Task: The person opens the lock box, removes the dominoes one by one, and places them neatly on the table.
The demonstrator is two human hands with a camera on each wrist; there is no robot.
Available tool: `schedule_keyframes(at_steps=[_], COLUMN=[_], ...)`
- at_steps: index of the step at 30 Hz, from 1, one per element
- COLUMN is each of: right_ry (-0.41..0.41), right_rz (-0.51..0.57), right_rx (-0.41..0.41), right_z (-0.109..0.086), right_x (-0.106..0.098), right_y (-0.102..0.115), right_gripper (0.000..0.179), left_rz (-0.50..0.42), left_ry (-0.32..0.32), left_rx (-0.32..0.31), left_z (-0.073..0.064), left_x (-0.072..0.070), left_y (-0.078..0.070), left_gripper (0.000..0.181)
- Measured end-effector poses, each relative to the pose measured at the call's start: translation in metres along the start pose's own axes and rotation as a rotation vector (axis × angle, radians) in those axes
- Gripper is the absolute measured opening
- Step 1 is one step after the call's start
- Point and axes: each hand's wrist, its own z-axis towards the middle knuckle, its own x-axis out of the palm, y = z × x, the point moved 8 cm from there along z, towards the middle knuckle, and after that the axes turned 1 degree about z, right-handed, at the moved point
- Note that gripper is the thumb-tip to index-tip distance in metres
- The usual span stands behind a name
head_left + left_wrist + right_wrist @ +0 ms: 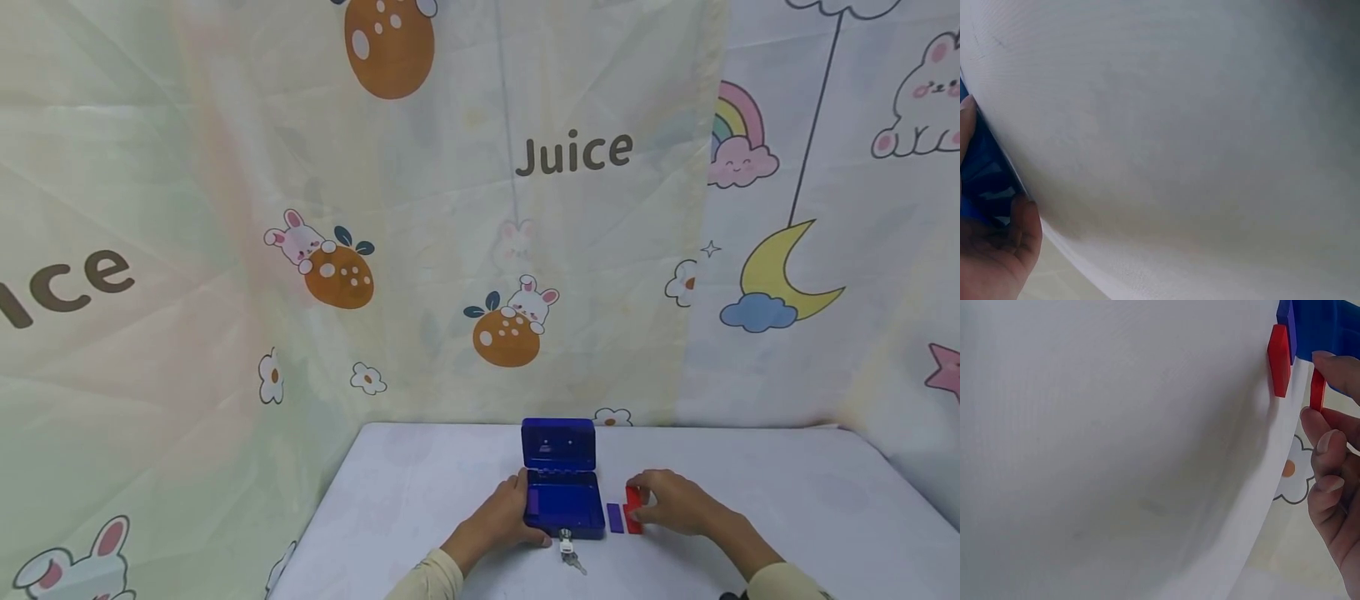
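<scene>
A blue metal cash box (566, 502) stands on the table with its lid (558, 443) raised. A purple block (533, 502) lies inside along its left wall. Keys (572, 557) hang from the lock at the front. My left hand (501, 515) grips the box's left side, thumb near the front corner; in the left wrist view its fingers touch the box edge (988, 169). My right hand (675, 502) pinches a red block (1317, 389) between thumb and index finger. Below it another red block (1279, 361) lies on the table beside a purple block (615, 517).
The white-covered table (420, 475) ends at a fabric backdrop (442, 250) with cartoon prints. A small dark object (729, 596) shows at the bottom edge, near the right sleeve (787, 582).
</scene>
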Motion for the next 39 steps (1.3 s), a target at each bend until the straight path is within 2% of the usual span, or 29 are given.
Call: schedule_keyframes(at_steps=[19,26,39], right_ry=[0.036,0.05,0.083], right_rz=[0.013,-0.005,0.001], right_rx=[0.018,-0.004,0.017], right_z=[-0.004,-0.005,-0.007], right_x=[0.003,0.003,0.009], right_y=[-0.016,-0.019,-0.026], right_gripper=[0.04,0.038,0.042], left_rz=[0.001,0.016,-0.003], left_ry=[0.023,0.017,0.009], left_rx=[-0.023,-0.02,-0.015], left_z=[0.001,0.002,0.002], left_x=[0.003,0.003,0.002], left_y=[0.0,0.001,0.001], left_gripper=[0.117,0.118,0.117])
